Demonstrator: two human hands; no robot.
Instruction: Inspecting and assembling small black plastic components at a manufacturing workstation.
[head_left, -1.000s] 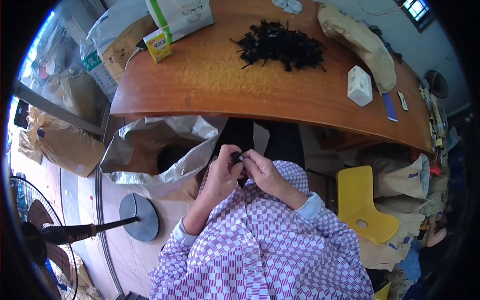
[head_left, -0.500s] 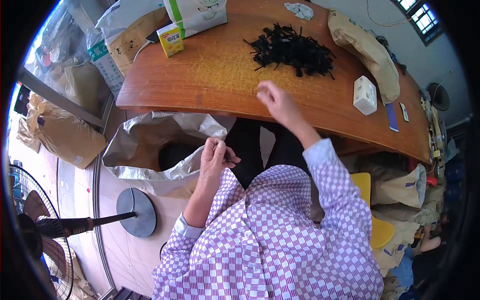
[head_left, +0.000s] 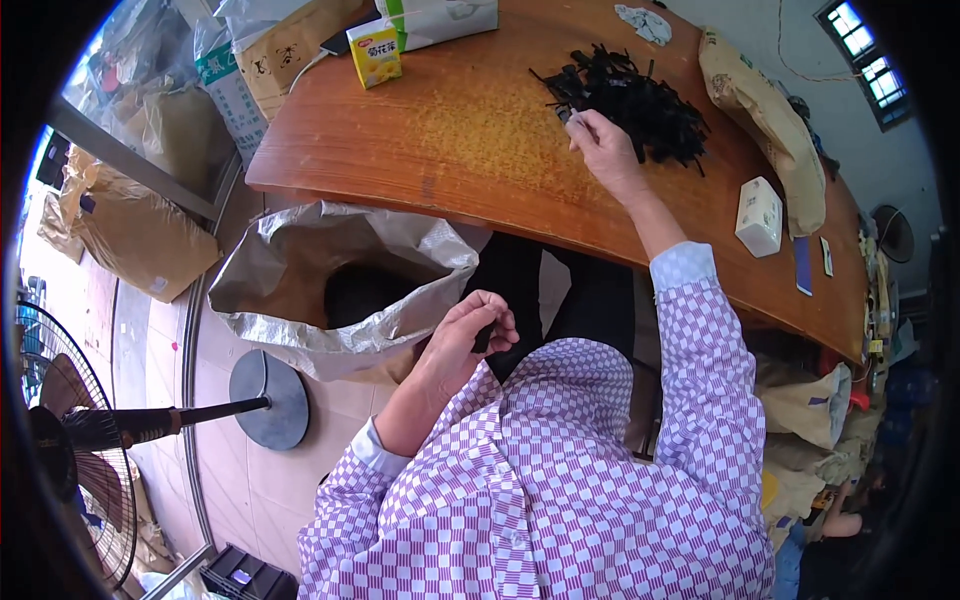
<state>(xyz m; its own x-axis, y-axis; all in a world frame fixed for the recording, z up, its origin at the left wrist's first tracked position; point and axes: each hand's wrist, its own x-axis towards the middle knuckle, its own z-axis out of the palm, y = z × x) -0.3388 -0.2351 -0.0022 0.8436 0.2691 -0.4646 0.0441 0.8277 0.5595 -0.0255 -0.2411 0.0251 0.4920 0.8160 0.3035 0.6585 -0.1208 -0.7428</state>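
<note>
A loose pile of short black strips [head_left: 655,115] lies on the wooden table [head_left: 450,140]. At the pile's near left edge, my right hand [head_left: 608,158] is closed in a pinch, with a small black strip at its fingertips. Lower down, above my lap, my left hand [head_left: 462,342] is curled closed around a small dark piece [head_left: 485,338], mostly hidden by the fingers. Just left of that hand stands a wide-mouthed silvery sack [head_left: 290,342], with dark contents [head_left: 368,296] showing inside.
A yellow box [head_left: 376,56] and a white-green bag [head_left: 450,25] stand at the table's far left. To the right lie a long brown paper sack [head_left: 770,125] and a tissue pack [head_left: 759,218]. A standing fan [head_left: 85,430] with a round base [head_left: 268,400] is at lower left.
My right hand has moved up and right to the pile's edge, where its fingertips meet a strip. My left hand has shifted right and slightly down, away from the sack's rim. The view has shifted slightly.
</note>
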